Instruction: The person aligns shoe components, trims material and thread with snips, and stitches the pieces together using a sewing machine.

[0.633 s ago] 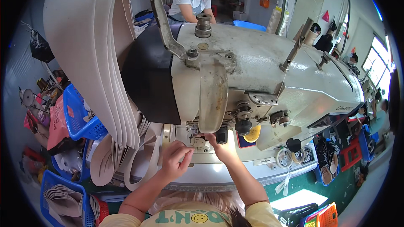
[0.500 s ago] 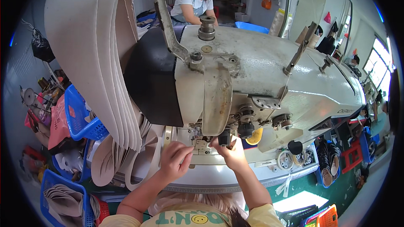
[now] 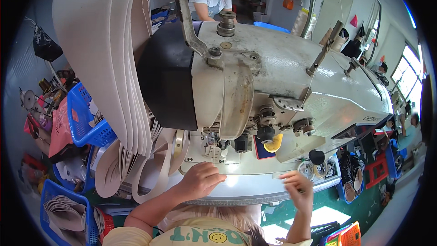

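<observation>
A white sewing machine (image 3: 277, 75) with a black end cover fills the middle. Its needle and presser foot area (image 3: 221, 148) is bare of my hands. In front of it, over the pale table edge, is my left hand (image 3: 202, 181), its fingers pressed together and pointing right; anything between them is too small to make out. My right hand (image 3: 298, 189) is farther right, near the front edge, fingers apart and partly curled, with nothing visible in them. Looped beige strips (image 3: 159, 168) lie left of the needle area. A stack of long beige pieces (image 3: 102, 59) hangs at the machine's left.
Blue baskets (image 3: 84, 120) stand left, one holding beige pieces (image 3: 66, 216). A yellow round object (image 3: 273, 143) sits under the machine arm. Bobbins (image 3: 321, 169) lie at the table's right end. A red stool (image 3: 377, 169) is on the floor. Another person (image 3: 210, 2) works behind the machine.
Both hands have left the needle area. My left hand moved slightly right and toward me; my right hand swung right to the table's front edge. The view shifted slightly.
</observation>
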The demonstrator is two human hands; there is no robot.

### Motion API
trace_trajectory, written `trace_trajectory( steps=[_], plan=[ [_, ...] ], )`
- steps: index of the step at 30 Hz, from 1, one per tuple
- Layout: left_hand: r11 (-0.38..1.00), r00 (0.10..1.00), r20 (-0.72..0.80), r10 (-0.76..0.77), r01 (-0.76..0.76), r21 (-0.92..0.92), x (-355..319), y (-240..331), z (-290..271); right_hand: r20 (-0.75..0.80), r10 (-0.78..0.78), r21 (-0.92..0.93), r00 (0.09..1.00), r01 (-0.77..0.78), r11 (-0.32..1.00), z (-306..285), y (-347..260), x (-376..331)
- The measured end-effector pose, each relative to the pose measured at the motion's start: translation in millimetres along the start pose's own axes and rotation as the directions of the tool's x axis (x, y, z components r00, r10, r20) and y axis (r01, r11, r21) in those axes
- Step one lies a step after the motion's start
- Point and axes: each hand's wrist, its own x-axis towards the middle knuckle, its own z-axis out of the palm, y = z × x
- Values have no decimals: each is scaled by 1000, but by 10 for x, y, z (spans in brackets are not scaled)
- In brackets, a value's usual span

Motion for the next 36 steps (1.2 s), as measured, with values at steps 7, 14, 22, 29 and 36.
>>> trace_trajectory(
  steps=[7, 14, 22, 29, 36],
  plan=[
    [1000, 999, -42, -10, 9, -27, -57, 125, -35, -551, -704, -756, 448, 89, 649, -2438, -155, 615],
    [999, 996, -79, -36, 35, -10, -19, 207, -13, -628, -262, -619, 733, -267, 739, -4062, -558, 1887],
    [990, 967, -221, -124, 137, 41, -62, 160, -137, -633, -248, -629, 734, -301, 717, -4635, -28, 1884],
    [993, 964, -246, -98, 110, 36, -63, 53, -118, -618, -602, -697, 505, 3, 717, -3451, 1730, 986],
    [1000, 971, -239, -16, 16, -4, 65, 224, -344, -610, -748, -786, 263, -76, 614, -3424, 10, 1134]
  ],
)
